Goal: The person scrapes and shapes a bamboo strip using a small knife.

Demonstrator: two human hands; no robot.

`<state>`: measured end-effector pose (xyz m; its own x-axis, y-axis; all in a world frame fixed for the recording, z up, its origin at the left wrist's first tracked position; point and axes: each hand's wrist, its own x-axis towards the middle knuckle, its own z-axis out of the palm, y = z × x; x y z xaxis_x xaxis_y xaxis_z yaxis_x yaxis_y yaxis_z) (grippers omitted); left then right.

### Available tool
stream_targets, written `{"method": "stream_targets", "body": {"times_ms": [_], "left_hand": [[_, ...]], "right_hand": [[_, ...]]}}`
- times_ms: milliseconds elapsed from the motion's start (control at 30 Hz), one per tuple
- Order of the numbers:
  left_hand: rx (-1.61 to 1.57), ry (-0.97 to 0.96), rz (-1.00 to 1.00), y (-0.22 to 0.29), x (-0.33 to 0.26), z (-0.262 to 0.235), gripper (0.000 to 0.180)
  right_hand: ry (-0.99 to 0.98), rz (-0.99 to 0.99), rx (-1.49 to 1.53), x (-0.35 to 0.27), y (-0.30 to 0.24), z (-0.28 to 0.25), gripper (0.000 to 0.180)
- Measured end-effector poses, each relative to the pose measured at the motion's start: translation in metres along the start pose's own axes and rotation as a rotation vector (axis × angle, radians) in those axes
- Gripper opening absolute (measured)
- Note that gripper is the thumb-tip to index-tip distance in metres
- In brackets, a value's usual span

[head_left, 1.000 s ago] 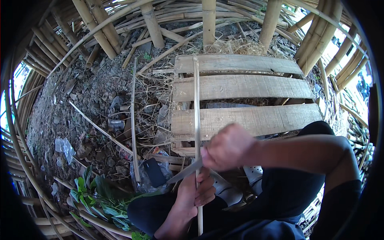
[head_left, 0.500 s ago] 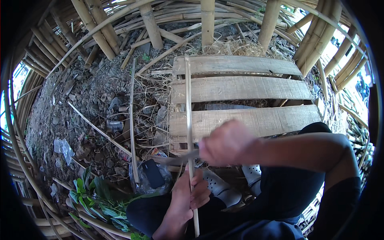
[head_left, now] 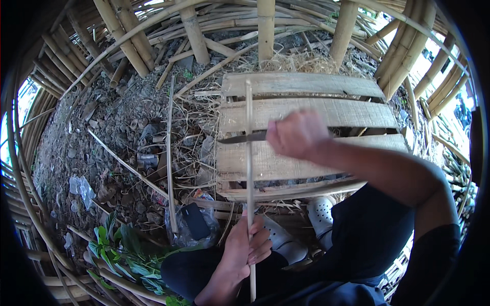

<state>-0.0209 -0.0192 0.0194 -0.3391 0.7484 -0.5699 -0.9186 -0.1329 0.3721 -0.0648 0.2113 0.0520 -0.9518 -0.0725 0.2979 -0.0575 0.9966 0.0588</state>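
- Left hand (head_left: 246, 250): fingers wrapped around lower part of thin bamboo strip (head_left: 249, 153), held upright over wooden pallet (head_left: 306, 115).
- Right hand (head_left: 297, 133): fist closed on knife (head_left: 244, 137); blade lies crosswise, touching the strip.
- White shoes (head_left: 301, 232) just below pallet edge.

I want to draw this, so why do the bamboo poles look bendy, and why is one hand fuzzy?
In the head view, the fisheye lens curves the thick tan bamboo poles near the dark round rim; the right hand with the dark metal knife blade is motion-blurred, while the left hand gripping the thin pale bamboo strip looks sharper; daylight glares white at the far edges.
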Motion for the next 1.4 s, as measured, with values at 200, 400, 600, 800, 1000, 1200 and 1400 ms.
{"method": "stream_targets", "body": {"times_ms": [200,400,600,800,1000,1200,1400], "left_hand": [[0.007,-0.056,-0.023,-0.004,-0.006,0.001,0.045],[0.006,-0.025,-0.018,-0.005,0.001,-0.001,0.044],[-0.012,0.014,-0.039,-0.006,0.003,0.001,0.04],[0.003,-0.018,-0.081,-0.007,0.0,0.002,0.043],[0.037,0.025,-0.068,-0.006,0.002,0.008,0.045],[0.054,0.041,-0.095,-0.01,-0.001,0.009,0.041],[0.053,-0.026,-0.149,-0.009,0.0,0.01,0.039]], "right_hand": [[-0.257,-0.022,-0.136,0.008,0.004,-0.017,0.038],[-0.032,-0.295,0.157,-0.013,-0.019,-0.02,0.038],[-0.437,0.383,-0.08,0.03,0.032,-0.015,0.053],[-0.232,0.227,-0.169,0.027,0.05,-0.007,0.042],[0.166,-0.384,0.117,0.006,0.051,0.008,0.046],[0.196,-0.171,-0.219,0.009,0.062,0.006,0.048],[0.325,0.001,-0.21,0.028,0.101,-0.005,0.037]]}}
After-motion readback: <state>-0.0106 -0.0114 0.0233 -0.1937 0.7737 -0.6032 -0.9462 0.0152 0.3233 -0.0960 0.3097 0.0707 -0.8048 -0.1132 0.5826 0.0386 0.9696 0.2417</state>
